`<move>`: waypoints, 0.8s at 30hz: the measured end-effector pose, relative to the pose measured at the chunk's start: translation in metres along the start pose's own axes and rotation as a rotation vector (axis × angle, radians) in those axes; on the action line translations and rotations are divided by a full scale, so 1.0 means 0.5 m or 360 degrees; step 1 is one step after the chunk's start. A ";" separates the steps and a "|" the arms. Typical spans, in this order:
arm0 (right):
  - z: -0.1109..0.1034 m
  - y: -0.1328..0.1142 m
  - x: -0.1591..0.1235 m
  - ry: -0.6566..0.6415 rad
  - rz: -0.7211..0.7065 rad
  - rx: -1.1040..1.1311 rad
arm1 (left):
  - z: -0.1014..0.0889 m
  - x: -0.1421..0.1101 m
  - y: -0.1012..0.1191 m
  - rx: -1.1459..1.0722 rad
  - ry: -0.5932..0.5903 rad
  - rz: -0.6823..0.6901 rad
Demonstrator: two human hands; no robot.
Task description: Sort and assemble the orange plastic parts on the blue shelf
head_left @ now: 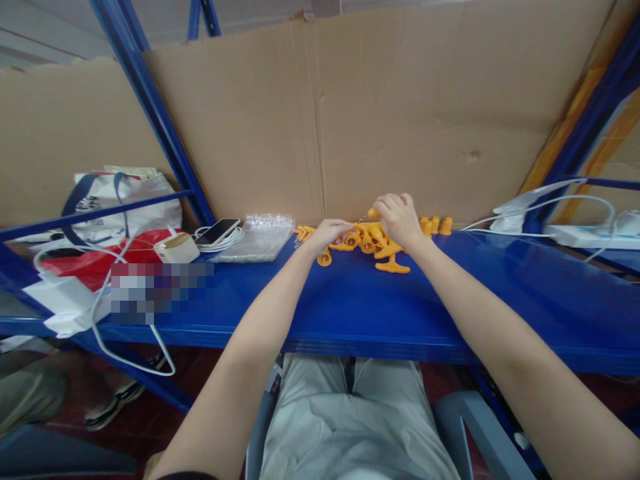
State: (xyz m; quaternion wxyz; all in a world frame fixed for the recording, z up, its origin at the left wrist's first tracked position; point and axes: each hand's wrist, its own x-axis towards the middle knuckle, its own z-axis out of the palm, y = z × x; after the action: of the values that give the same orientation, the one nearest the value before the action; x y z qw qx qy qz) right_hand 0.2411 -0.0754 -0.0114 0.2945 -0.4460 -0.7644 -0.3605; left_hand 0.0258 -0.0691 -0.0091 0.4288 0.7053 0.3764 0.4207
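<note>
My right hand (399, 217) is raised over the pile at the back of the table, its fingers closed on a yellow plastic piece (373, 213) with a thin metal part pointing left. Just left of it, my left hand (333, 233) has its fingers pressed together at the pile's edge; what they hold is too small to make out. Beneath and between both hands lie several yellow bell-shaped pieces (368, 246), jumbled with T-shaped handles. One yellow T-shaped handle (393, 265) lies nearest me. Beside my left hand are yellow pieces with metal coils (303, 233), partly hidden.
Several yellow caps (445, 226) stand in a row on the right. Left are clear plastic bags (260, 239), a phone (223, 231) on a coiled white cable, a charger (176, 249) and a cloth bag (125, 203). A cardboard wall (400, 100) closes the back. A power strip (590, 237) lies right.
</note>
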 end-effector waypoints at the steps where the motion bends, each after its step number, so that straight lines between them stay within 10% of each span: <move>1: 0.002 0.017 -0.006 0.0020 0.0123 -0.0011 | -0.005 0.000 -0.001 -0.0044 0.0042 -0.0047; 6: 0.012 0.117 -0.068 0.0060 0.0944 -0.0062 | -0.038 0.008 -0.024 -0.0019 0.0418 -0.0109; 14: 0.025 0.199 -0.185 -0.0465 0.2106 0.0117 | -0.068 0.011 -0.062 0.0082 0.0706 -0.0178; 24: 0.047 0.216 -0.197 -0.0573 0.2178 0.0200 | -0.073 0.032 -0.092 0.0194 0.0707 0.0000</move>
State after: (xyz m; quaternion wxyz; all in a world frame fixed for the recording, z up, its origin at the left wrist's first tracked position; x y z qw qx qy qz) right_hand 0.3770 -0.0656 -0.0697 0.3490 -0.8610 -0.3689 0.0294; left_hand -0.0095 -0.0281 -0.0368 0.2921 0.6199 0.4863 0.5422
